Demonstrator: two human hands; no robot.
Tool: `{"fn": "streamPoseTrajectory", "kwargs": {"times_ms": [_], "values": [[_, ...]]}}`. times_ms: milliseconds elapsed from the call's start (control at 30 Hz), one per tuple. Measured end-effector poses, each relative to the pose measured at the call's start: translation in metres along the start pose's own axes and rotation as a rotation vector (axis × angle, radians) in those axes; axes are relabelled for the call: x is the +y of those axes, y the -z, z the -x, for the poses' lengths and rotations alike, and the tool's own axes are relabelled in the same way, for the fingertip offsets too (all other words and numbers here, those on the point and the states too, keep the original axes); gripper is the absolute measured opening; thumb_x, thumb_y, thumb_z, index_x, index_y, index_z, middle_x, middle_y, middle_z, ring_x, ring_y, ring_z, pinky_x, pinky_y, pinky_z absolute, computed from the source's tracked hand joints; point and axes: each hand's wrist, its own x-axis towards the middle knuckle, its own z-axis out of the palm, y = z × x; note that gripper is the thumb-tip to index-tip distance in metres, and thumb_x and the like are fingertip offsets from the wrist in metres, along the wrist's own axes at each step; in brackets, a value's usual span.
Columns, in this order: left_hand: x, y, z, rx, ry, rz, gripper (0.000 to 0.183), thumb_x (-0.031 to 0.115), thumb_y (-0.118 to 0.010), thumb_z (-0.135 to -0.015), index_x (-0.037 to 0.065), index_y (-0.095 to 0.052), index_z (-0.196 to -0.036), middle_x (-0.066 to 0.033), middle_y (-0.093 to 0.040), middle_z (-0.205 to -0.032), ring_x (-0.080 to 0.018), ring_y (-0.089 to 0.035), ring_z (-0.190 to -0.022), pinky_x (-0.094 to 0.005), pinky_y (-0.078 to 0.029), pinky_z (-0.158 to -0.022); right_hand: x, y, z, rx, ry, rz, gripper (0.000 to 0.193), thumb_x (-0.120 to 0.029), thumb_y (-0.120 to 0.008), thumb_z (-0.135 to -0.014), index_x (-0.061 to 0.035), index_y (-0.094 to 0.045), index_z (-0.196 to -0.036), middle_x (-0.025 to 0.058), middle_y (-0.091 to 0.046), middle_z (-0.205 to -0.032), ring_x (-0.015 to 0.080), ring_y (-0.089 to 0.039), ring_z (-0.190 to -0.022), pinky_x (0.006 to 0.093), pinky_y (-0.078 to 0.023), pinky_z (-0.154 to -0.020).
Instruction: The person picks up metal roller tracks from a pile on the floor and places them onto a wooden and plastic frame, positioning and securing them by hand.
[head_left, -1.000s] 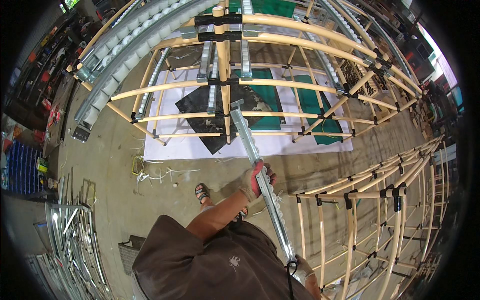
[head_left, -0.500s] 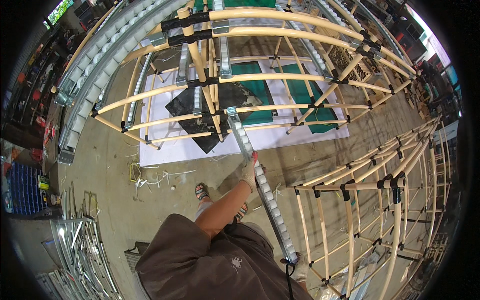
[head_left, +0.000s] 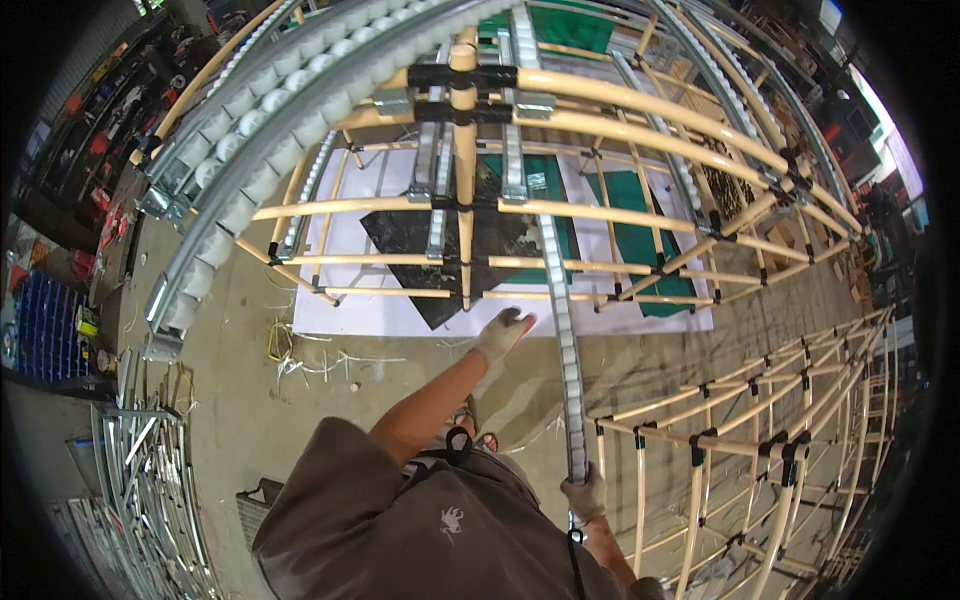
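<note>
A roller track (head_left: 567,360), a narrow metal channel lined with white wheels, runs from beside my body toward the pipe rack (head_left: 650,126). My right hand (head_left: 585,494), in a pale glove, grips its near end. The far end overlaps the front pipes of the rack; I cannot tell whether it rests on one. My left hand (head_left: 503,335), in a glove with a red patch at a fingertip, is off the track, to its left, fingers loosely bent and holding nothing. Beige pipes and black joints make up the rack, which carries several similar tracks.
Inside the rack's base lie a white sheet (head_left: 330,318), a black panel (head_left: 420,290) and green panels. A second pipe frame (head_left: 745,445) stands close on my right. Metal strips (head_left: 150,480) are piled at lower left. White strap scraps (head_left: 335,360) litter the floor.
My left hand has let go of the track and moved away to its left. The track has shifted forward into the rack and swung straighter ahead, my right hand moving forward with it.
</note>
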Motion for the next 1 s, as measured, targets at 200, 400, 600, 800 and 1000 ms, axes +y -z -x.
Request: {"fn": "streamPoseTrajectory", "kwargs": {"times_ms": [200, 400, 600, 800, 1000], "values": [[-0.18, 0.213, 0.051, 0.032, 0.261, -0.444, 0.069, 0.055, -0.058, -0.095, -0.004, -0.063, -0.129, -0.0204, -0.065, -0.13, -0.032, -0.058, -0.123, -0.0412, -0.043, -0.105, -0.118, -0.02, -0.154, 0.011, 0.121, 0.042, 0.055, -0.017, -0.077, -0.071, 0.0009, -0.061, -0.121, 0.0104, -0.069, -0.093, 0.0211, -0.065, -0.084, 0.0354, -0.054, -0.075], [-0.256, 0.378, 0.306, 0.476, 0.902, -0.282, 0.065, 0.064, -0.047, -0.098, 0.004, -0.07, -0.087, -0.0184, -0.068, -0.073, -0.0268, -0.068, -0.072, -0.0441, -0.053, -0.064, -0.224, -0.064, -0.302, 0.115, 0.286, 0.007, 0.03, -0.021, -0.068, -0.074, 0.0005, -0.067, -0.096, 0.0122, -0.069, -0.077, 0.0183, -0.067, -0.072, 0.0344, -0.054, -0.067], [-0.138, 0.302, 0.328, 0.601, 0.944, -0.027, 0.053, 0.053, -0.047, -0.102, 0.01, -0.063, -0.074, -0.0066, -0.059, -0.064, -0.0186, -0.061, -0.061, -0.0366, -0.048, -0.055, -0.29, -0.118, -0.438, 0.116, 0.282, -0.025, 0.042, -0.03, -0.072, -0.07, -0.0006, -0.071, -0.1, 0.023, -0.073, -0.093, 0.0375, -0.071, -0.09, 0.0437, -0.056, -0.075], [-0.091, 0.218, 0.198, 0.604, 0.833, 0.155, 0.048, 0.05, -0.048, -0.102, 0.01, -0.063, -0.08, -0.0069, -0.06, -0.068, -0.0191, -0.061, -0.064, -0.0371, -0.049, -0.057, -0.323, -0.159, -0.54, 0.074, 0.246, -0.029, 0.051, -0.033, -0.074, -0.072, -0.0012, -0.067, -0.111, 0.0257, -0.071, -0.101, 0.0409, -0.068, -0.1, 0.0459, -0.054, -0.086], [-0.068, 0.177, 0.175, 0.654, 0.865, 0.222, 0.044, 0.048, -0.049, -0.102, 0.01, -0.062, -0.085, -0.0072, -0.061, -0.072, -0.0195, -0.062, -0.066, -0.0375, -0.05, -0.059, -0.356, -0.153, -0.537, -0.1, 0.128, 0.051, 0.063, -0.03, -0.077, -0.074, 0.0032, -0.059, -0.125, 0.0271, -0.069, -0.113, 0.0414, -0.065, -0.111, 0.0447, -0.053, -0.097]]}}
